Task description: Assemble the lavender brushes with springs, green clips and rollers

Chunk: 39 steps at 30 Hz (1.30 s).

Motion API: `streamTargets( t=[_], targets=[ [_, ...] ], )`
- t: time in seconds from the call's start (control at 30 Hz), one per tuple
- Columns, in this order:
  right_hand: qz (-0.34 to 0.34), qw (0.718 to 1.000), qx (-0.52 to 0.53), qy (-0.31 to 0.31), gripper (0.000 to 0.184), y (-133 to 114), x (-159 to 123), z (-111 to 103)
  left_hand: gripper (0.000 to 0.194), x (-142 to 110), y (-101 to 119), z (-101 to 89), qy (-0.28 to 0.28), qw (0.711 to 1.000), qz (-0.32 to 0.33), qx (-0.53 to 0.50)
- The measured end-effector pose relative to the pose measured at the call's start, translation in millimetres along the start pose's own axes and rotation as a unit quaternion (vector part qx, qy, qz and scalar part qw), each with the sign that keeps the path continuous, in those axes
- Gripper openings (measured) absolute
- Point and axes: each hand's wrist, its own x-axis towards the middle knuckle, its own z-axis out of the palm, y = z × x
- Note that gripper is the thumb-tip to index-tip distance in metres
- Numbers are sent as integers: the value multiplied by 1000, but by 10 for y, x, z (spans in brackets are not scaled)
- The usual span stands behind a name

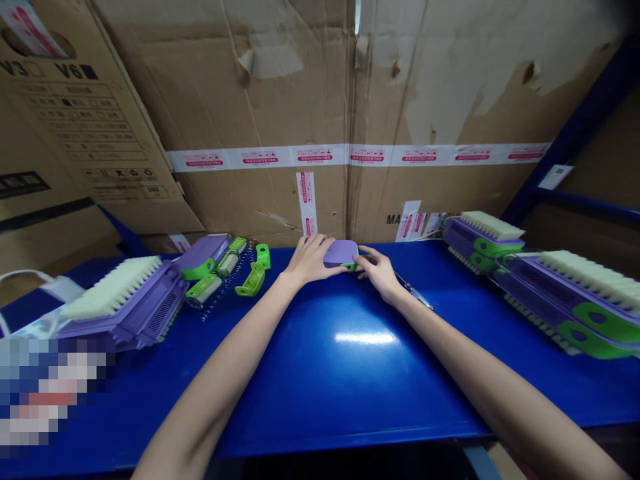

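Observation:
At the back middle of the blue surface lies a purple plastic casing [342, 252] with a green end piece. My left hand [311, 259] lies around its left side, with the thumb along the front edge. The curled fingers of my right hand [376, 268] meet the green end at the right, thumb and forefinger close together. Behind my right wrist rests a slim tool with a clear handle [419, 297], partly hidden. To the left of my left hand are two loose green brackets [253, 279] and several small green-and-white parts [205, 288] beside a dark coiled strand.
Purple brushes with cream bristles stand at the left [120, 297] and in stacks at the right [575, 293]. Another purple casing [204, 255] lies back left. A cardboard wall [260, 193] rises behind the blue table [350, 393]. A white cable plug [61, 288] is far left.

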Motion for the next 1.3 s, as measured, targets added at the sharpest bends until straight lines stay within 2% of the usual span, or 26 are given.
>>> streamTargets(
  t=[0.23,0.37,0.53,0.6,0.67,0.77,0.83,0.97,1.03,1.2,1.3],
  targets=[
    [4,1000,-3,2,56,15,3,-9,69,56,7,43,-29,999,-35,2],
    [-27,996,-78,27,59,31,-4,-32,67,74,60,32,-34,996,-70,30],
    [-95,977,-183,53,52,60,-4,-83,55,68,18,-135,-76,987,-139,34],
    [-143,963,-223,49,48,67,-8,-98,49,34,-53,-213,-91,982,-166,24],
    [-217,937,-271,38,44,64,-23,-100,45,-25,-129,-266,-99,980,-171,14],
    [-319,881,-348,13,39,36,-64,-79,44,-140,-192,-283,-95,985,-141,-14],
    [-351,850,-392,-10,39,14,-95,-57,47,-209,-188,-269,-79,989,-117,-40],
    [-374,814,-441,-50,44,1,-131,-31,45,-274,-164,-270,-37,995,-74,-56],
    [-377,808,-450,-60,45,8,-134,-35,44,-290,-187,-319,-12,994,-85,-63],
    [-360,803,-470,-73,46,1,-139,-51,47,-423,-304,-612,37,987,-135,-73],
    [-348,798,-487,-72,45,-31,-158,-39,47,-551,-358,-839,10,984,-178,1]
  ],
)
